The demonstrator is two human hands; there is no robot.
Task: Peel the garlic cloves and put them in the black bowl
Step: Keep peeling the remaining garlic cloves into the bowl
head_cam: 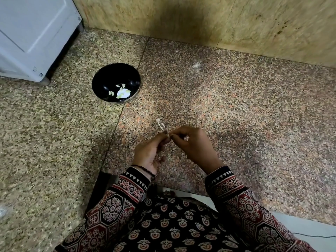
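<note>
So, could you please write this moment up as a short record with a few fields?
surface: speckled stone counter
black bowl: upper left, beside the white appliance; holds pale garlic pieces
left hand: fingertips pinch a garlic clove
right hand: fingertips meet the left's on the same clove
loose peel: on the counter just beyond the hands
clove state: too small to tell how far it is peeled

A speckled granite bench (236, 106) meets a yellowish stone wall (218, 20) with a dark smudge. A white appliance (32, 33) stands far left.
</note>
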